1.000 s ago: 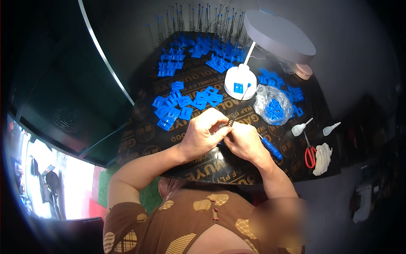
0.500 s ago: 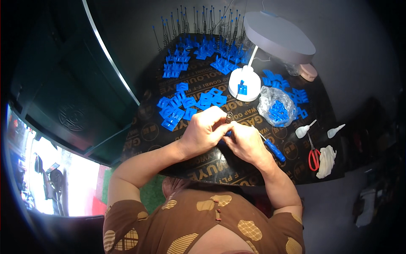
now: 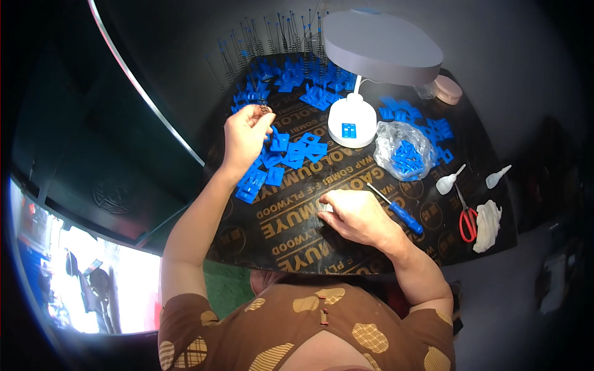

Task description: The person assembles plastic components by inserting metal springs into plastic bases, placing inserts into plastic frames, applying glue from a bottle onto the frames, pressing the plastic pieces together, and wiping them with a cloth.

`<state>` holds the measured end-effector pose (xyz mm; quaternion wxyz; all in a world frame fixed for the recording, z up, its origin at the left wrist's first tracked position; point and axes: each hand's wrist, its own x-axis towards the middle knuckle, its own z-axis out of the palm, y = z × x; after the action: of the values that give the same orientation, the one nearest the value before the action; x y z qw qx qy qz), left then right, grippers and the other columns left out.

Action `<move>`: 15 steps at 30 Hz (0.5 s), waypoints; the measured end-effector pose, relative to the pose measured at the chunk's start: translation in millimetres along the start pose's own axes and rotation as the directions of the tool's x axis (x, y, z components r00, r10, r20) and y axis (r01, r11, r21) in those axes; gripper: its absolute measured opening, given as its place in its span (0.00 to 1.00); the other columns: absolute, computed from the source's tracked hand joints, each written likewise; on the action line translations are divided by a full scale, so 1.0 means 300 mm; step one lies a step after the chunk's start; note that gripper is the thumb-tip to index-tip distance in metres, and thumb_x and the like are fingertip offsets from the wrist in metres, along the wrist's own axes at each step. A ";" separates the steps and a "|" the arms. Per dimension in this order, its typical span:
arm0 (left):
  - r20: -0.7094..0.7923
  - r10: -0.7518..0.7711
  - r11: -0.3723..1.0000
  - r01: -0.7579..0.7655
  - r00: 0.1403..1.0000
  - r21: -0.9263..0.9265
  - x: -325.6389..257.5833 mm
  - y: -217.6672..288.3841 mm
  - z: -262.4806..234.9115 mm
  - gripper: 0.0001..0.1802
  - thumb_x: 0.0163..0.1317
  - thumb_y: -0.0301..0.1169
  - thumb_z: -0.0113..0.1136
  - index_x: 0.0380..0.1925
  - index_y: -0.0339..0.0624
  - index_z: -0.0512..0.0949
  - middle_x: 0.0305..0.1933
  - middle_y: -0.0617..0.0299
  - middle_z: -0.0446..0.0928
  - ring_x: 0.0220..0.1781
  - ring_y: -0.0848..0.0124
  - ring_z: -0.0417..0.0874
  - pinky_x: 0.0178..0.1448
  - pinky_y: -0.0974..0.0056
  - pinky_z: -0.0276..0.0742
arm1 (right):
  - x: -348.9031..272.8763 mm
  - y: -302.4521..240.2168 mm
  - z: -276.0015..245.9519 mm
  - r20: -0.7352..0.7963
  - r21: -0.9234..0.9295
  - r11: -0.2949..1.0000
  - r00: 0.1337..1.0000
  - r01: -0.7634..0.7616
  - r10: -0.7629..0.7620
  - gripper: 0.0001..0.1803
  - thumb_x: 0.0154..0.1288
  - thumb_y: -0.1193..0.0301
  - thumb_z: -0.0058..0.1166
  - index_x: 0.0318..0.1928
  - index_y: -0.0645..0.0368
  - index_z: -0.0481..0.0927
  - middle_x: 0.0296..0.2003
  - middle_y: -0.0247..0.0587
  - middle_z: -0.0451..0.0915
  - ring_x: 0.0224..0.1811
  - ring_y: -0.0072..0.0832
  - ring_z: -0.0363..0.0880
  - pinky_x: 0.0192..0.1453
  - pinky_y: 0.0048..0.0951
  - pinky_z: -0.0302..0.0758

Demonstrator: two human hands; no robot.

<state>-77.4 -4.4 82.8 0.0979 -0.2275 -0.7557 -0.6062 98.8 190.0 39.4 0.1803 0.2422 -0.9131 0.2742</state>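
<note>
My left hand (image 3: 245, 139) is raised over the left part of the table, its fingers pinched on a blue plastic piece with a dark coil spring (image 3: 265, 110). The fingers hide most of that piece. Below it lies a loose pile of blue plastic clips (image 3: 272, 161). My right hand (image 3: 359, 216) rests low near the table's front edge, thumb and fingers closed. Something small and pale shows at its fingertips, too little to name. Right of that hand lies a screwdriver (image 3: 403, 216) with a blue handle.
Blue bases with upright springs and rods (image 3: 288, 77) crowd the table's back. A white lamp (image 3: 383, 46) overhangs; a blue clip (image 3: 349, 130) lies on its base. Rightward are a plastic bag (image 3: 403, 154) of blue parts, red-handled scissors (image 3: 468, 224), white cloth (image 3: 488, 227) and white nozzle-tipped bottles (image 3: 447, 182).
My hands were together at the middle; now my left hand has moved away, left and back, with the spring piece. My right hand has stayed near the front. The view has shifted slightly.
</note>
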 end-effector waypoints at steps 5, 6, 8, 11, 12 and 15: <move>-0.082 0.000 1.000 0.000 0.997 0.007 0.132 -0.114 0.002 0.07 0.61 0.27 0.61 0.34 0.32 0.80 0.27 0.62 0.80 0.26 0.79 0.79 0.29 0.72 0.76 | -0.003 -0.033 -0.021 -0.054 -0.001 0.997 0.996 0.071 -0.071 0.12 0.57 0.68 0.61 0.30 0.58 0.70 0.22 0.43 0.74 0.27 0.41 0.78 0.31 0.38 0.75; -0.091 -0.009 1.000 0.009 0.996 0.004 0.158 -0.134 0.012 0.07 0.61 0.27 0.60 0.34 0.32 0.80 0.27 0.62 0.79 0.25 0.78 0.78 0.29 0.72 0.76 | -0.003 -0.030 -0.021 -0.057 0.000 0.998 0.996 0.067 -0.067 0.12 0.57 0.68 0.61 0.30 0.58 0.70 0.22 0.43 0.74 0.27 0.41 0.78 0.31 0.38 0.75; -0.097 -0.007 1.000 0.007 0.995 0.006 0.213 -0.166 0.031 0.08 0.61 0.26 0.60 0.34 0.31 0.80 0.27 0.61 0.79 0.25 0.78 0.78 0.28 0.72 0.76 | -0.002 -0.027 -0.023 -0.047 0.015 0.998 0.997 0.055 -0.055 0.12 0.57 0.68 0.61 0.30 0.58 0.70 0.23 0.43 0.74 0.27 0.41 0.78 0.31 0.38 0.75; -0.097 -0.031 0.999 0.029 0.995 -0.019 0.276 -0.189 0.067 0.08 0.61 0.26 0.60 0.34 0.30 0.80 0.27 0.60 0.80 0.25 0.78 0.79 0.26 0.72 0.76 | -0.006 -0.022 -0.025 -0.032 -0.003 0.999 0.998 0.051 -0.051 0.12 0.55 0.69 0.63 0.35 0.59 0.74 0.24 0.43 0.77 0.28 0.40 0.79 0.31 0.36 0.76; -0.099 -0.028 0.999 0.025 0.995 -0.024 0.294 -0.203 0.074 0.08 0.61 0.26 0.60 0.34 0.30 0.80 0.27 0.60 0.80 0.25 0.78 0.79 0.26 0.72 0.76 | -0.008 -0.023 -0.025 -0.015 -0.019 0.999 0.999 0.051 -0.051 0.14 0.54 0.70 0.64 0.40 0.60 0.77 0.26 0.42 0.79 0.29 0.39 0.80 0.32 0.34 0.77; -0.111 -0.026 0.999 0.030 0.993 0.032 0.346 -0.245 0.100 0.07 0.60 0.25 0.59 0.33 0.30 0.80 0.26 0.60 0.81 0.24 0.77 0.79 0.25 0.71 0.76 | -0.013 -0.024 -0.022 -0.005 -0.023 0.998 0.999 0.054 -0.054 0.14 0.55 0.70 0.64 0.40 0.60 0.77 0.26 0.43 0.79 0.29 0.39 0.80 0.32 0.34 0.76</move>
<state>-198.7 35.9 55.3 0.1348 -0.1813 -0.7624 -0.6064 107.1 189.7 45.8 0.1928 0.2638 -0.9088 0.2596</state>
